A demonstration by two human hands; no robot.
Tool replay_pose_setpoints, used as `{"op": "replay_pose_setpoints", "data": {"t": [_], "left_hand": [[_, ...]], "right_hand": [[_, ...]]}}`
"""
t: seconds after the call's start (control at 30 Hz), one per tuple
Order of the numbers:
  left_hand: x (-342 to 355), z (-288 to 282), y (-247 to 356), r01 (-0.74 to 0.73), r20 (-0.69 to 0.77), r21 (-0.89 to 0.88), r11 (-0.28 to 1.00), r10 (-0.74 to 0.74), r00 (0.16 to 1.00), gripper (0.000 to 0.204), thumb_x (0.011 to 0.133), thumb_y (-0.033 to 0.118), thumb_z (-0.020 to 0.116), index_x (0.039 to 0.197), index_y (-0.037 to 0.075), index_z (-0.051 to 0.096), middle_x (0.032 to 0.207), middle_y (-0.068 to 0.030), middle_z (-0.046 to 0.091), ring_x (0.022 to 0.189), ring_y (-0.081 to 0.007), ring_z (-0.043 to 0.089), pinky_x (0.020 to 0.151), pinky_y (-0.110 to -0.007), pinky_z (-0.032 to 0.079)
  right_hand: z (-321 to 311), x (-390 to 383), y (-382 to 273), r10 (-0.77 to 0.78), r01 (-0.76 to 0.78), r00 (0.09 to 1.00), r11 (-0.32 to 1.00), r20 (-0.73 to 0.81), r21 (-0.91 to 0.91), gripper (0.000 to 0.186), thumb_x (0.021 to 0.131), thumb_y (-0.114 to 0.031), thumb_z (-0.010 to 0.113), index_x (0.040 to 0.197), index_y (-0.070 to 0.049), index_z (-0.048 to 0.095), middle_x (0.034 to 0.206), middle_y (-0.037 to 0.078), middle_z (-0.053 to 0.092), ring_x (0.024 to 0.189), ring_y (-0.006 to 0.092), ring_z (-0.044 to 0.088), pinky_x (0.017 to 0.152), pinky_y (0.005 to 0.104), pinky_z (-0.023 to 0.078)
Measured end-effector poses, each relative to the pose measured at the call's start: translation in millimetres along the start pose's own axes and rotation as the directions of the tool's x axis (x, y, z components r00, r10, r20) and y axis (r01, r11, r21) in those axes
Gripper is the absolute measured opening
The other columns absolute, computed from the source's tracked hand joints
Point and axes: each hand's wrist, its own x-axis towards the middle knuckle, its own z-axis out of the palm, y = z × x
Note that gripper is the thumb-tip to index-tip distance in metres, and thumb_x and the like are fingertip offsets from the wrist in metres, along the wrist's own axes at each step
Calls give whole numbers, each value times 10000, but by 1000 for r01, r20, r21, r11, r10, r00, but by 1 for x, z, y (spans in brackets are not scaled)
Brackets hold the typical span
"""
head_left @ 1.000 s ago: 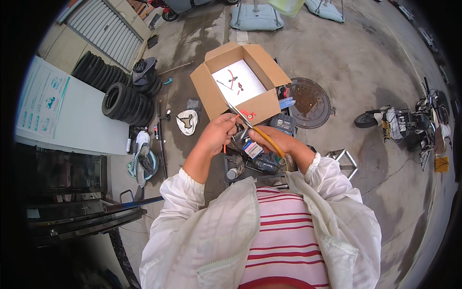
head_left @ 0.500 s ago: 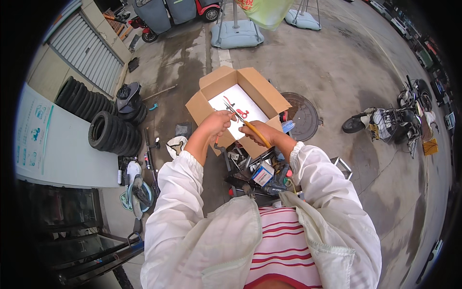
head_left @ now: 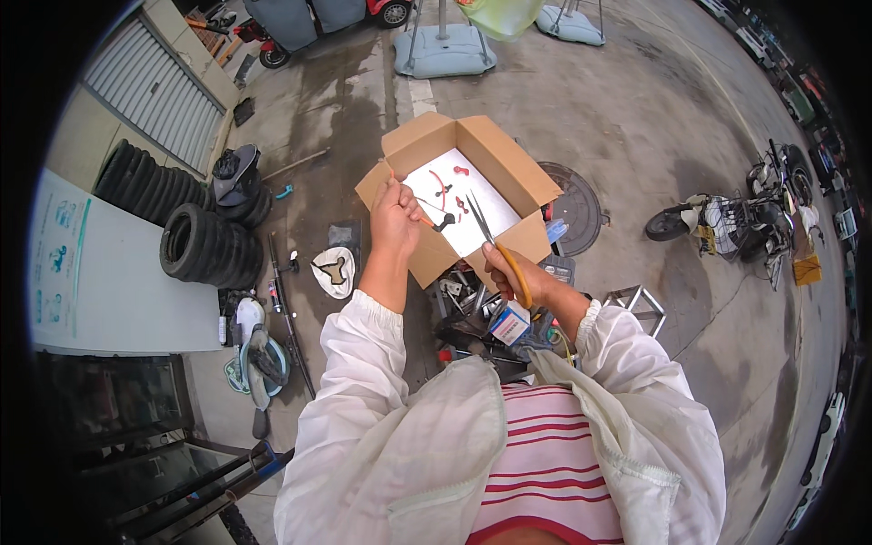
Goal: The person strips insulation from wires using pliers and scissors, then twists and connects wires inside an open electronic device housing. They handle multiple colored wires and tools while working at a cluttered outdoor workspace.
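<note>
My left hand is closed on an orange wire-like piece with a black end hanging over the box, left of the blades. My right hand grips long-bladed scissors with yellow-orange handles, pointing upward, their blades slightly parted. Below both hands the cardboard box has its flaps open, with a white lining and several small red and black pieces on it. Under the box's near side is a heap of metal tools and parts, with a blue-and-white small box among them.
Stacked tyres and a white sign board stand left. A round bowl and white bag lie nearby. A motorbike stands right, beside a manhole cover and metal frame. Weighted stand bases are ahead.
My hands have moved apart: the left one went up and left with the orange piece, away from the blades; the right one shifted lower with the scissors. The view has shifted slightly.
</note>
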Motion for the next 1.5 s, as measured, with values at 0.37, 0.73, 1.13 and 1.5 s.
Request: {"op": "replay_pose_setpoints", "data": {"t": [0.37,0.73,1.13,1.5], "left_hand": [[-44,36,-9,-221,21,-210,952,231,973,159,1066,215,362,1036,118,484,719,26,354,623,-88,340,628,-267,360],[-37,28,-19,-196,30,-286,938,214,976,175,1070,216,346,1033,125,491,721,23,371,619,-96,352,638,-281,375],[9,15,-42,-149,-46,-260,954,142,989,193,1073,236,337,973,148,476,698,25,385,596,-96,351,626,-279,376],[-43,29,-13,-10,408,-41,999,26,913,205,1066,254,387,1034,102,521,699,29,341,652,-85,343,629,-248,358]], "right_hand": [[63,-2,-25,-116,105,992,973,43,205,710,919,-750,303,894,-63,481,689,-5,389,576,111,414,580,269,466],[63,15,-31,-54,1,996,803,71,597,750,868,-789,376,958,-60,528,759,31,460,663,151,486,657,324,515],[50,49,-29,58,6,986,924,-156,382,751,848,-794,424,797,-46,475,630,26,387,442,140,368,387,290,360],[16,17,8,-311,269,844,950,-437,-158,645,952,-597,481,858,39,539,665,132,556,584,238,560,573,355,464]]}}
